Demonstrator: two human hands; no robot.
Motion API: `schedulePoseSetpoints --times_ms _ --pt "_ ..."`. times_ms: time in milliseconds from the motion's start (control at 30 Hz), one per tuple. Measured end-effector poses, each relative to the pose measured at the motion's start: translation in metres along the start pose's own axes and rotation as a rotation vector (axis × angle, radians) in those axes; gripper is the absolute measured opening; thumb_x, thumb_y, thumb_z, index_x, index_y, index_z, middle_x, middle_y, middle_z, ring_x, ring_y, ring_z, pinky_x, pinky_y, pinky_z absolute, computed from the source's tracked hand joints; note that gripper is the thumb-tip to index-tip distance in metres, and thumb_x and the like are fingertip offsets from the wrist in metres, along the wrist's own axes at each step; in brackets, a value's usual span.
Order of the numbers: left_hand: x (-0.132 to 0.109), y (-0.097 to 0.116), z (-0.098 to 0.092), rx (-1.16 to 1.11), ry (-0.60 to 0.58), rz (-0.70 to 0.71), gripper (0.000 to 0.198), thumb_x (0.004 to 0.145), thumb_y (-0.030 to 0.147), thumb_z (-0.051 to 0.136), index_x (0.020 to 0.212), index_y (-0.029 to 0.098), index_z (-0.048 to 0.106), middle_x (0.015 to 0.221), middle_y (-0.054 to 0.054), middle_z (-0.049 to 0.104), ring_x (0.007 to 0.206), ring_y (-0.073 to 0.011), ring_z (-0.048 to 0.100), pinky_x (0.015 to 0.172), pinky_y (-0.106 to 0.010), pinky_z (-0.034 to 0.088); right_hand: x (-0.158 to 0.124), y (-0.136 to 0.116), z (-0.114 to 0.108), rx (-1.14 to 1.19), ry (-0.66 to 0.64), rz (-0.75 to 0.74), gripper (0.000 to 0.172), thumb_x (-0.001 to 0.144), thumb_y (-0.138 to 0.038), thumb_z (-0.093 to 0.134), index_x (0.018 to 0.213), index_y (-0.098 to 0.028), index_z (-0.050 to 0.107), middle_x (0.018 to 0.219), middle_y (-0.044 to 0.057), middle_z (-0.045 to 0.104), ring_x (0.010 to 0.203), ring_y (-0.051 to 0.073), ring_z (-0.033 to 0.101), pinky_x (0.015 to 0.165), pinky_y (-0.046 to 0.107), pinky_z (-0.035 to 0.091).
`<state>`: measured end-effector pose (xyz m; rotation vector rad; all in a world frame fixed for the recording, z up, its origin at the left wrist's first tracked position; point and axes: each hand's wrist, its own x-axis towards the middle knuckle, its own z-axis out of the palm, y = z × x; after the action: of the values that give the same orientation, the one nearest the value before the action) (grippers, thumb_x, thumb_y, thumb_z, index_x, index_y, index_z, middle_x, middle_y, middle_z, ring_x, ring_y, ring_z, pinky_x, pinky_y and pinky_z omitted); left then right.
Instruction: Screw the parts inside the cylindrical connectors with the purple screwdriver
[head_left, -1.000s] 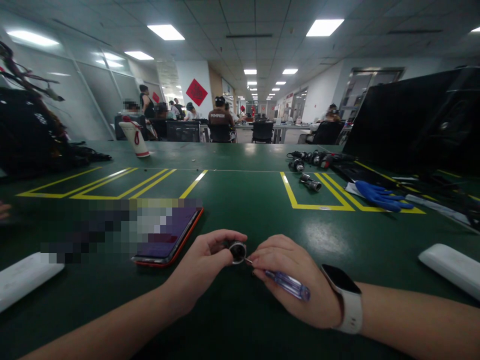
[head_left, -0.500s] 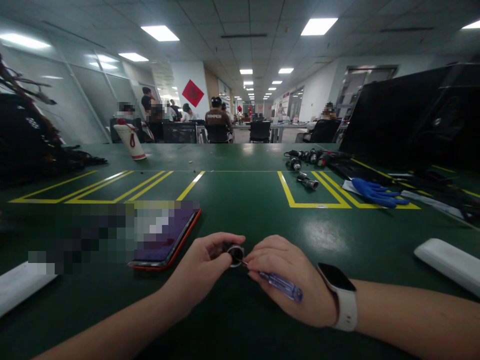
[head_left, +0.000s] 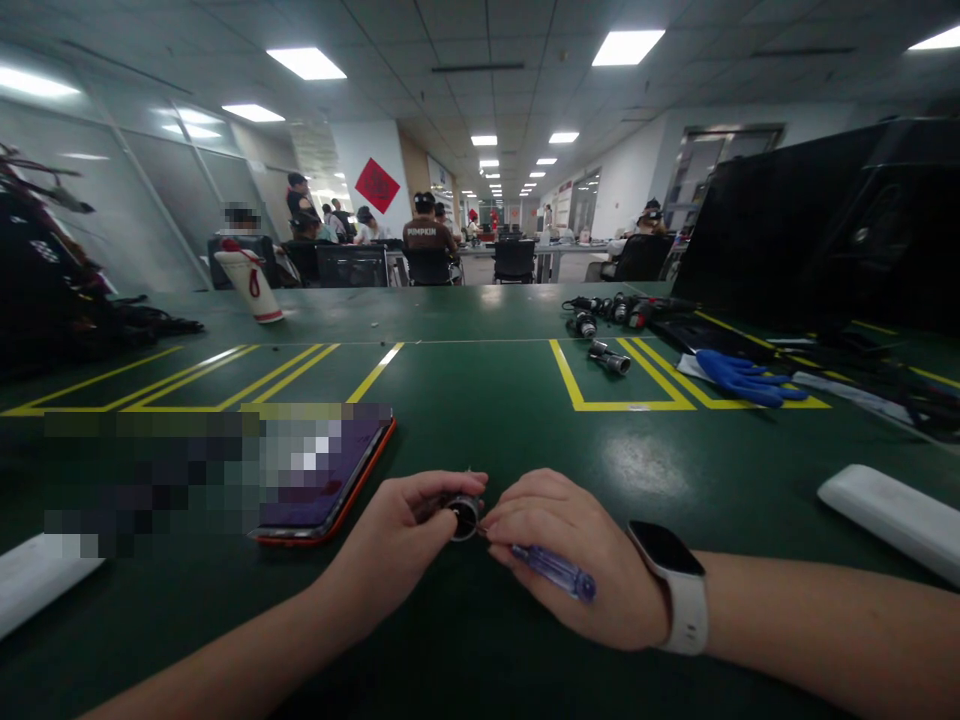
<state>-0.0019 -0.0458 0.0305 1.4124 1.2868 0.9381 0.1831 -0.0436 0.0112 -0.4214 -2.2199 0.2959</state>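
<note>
Between thumb and fingers, my left hand (head_left: 409, 530) grips a small round metal connector (head_left: 465, 518) with a dark hollow inside; its open end faces toward me and to the right. My right hand (head_left: 562, 555) is closed on a screwdriver (head_left: 555, 572) with a see-through purple-blue handle. The fingers pinch its thin shaft close to the tip, and the tip points into the connector's opening. How deep it reaches I cannot make out. A smartwatch (head_left: 664, 548) with a light band is on my right wrist.
Left of my hands lies a phone (head_left: 330, 490) in an orange-red case. Metal connectors (head_left: 609, 358) sit at the back right, beside blue gloves (head_left: 742, 378). A white cup (head_left: 253, 285) stands back left. A white bar (head_left: 900, 515) lies right; a large black case (head_left: 817, 220) rises behind it.
The view has shifted slightly, so most things appear a little further left. Both hands keep their hold, and the connector and screwdriver have barely moved relative to each other.
</note>
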Motion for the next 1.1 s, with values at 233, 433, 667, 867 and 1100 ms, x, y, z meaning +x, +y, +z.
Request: schedulePoseSetpoints --times_ms 233,433,667,867,1100 --pt "-0.0006 0.003 0.0017 0.017 0.042 -0.007 0.022 0.064 0.015 0.057 0.081 0.019 0.072 0.103 -0.004 0.071 0.1 -0.0235 0.062 0.088 -0.035 0.049 0.0003 -0.0015 -0.0014 -0.022 0.008 0.011 0.013 0.085 -0.015 0.048 0.096 -0.017 0.054 0.082 0.006 0.066 0.084 0.016 0.061 0.077 0.032 0.048" --pt "-0.0008 0.0069 0.0022 0.018 0.052 -0.037 0.026 0.064 0.013 0.056 0.084 0.019 0.072 0.101 -0.004 0.071 0.096 -0.0225 0.063 0.087 -0.035 0.049 -0.0008 -0.0014 -0.0022 -0.021 0.016 0.022 0.013 0.084 -0.014 0.049 0.096 -0.017 0.055 0.083 0.006 0.066 0.082 0.017 0.061 0.075 0.032 0.048" --pt "-0.0022 0.0068 0.0025 -0.059 0.029 -0.059 0.025 0.063 0.015 0.061 0.086 0.019 0.071 0.104 -0.005 0.07 0.099 -0.0233 0.062 0.086 -0.034 0.05 -0.0011 0.0001 -0.0001 -0.011 0.014 0.009 0.014 0.084 -0.014 0.05 0.096 -0.016 0.055 0.083 0.006 0.066 0.083 0.017 0.06 0.077 0.032 0.047" --pt "-0.0021 0.0053 0.002 -0.062 0.033 -0.041 0.025 0.063 0.013 0.06 0.085 0.019 0.071 0.106 -0.006 0.07 0.102 -0.0244 0.061 0.089 -0.037 0.048 -0.0003 -0.0008 -0.0014 -0.019 0.009 0.015 0.013 0.084 -0.014 0.05 0.096 -0.016 0.055 0.083 0.006 0.066 0.083 0.017 0.06 0.077 0.032 0.047" --pt "0.0007 0.0008 0.0013 -0.068 0.038 -0.029 0.022 0.062 0.012 0.06 0.081 0.018 0.071 0.103 -0.006 0.071 0.103 -0.0243 0.061 0.089 -0.036 0.048 -0.0009 -0.0008 -0.0013 0.003 0.017 0.031 0.013 0.083 -0.014 0.051 0.095 -0.015 0.056 0.082 0.007 0.066 0.082 0.017 0.06 0.076 0.032 0.047"
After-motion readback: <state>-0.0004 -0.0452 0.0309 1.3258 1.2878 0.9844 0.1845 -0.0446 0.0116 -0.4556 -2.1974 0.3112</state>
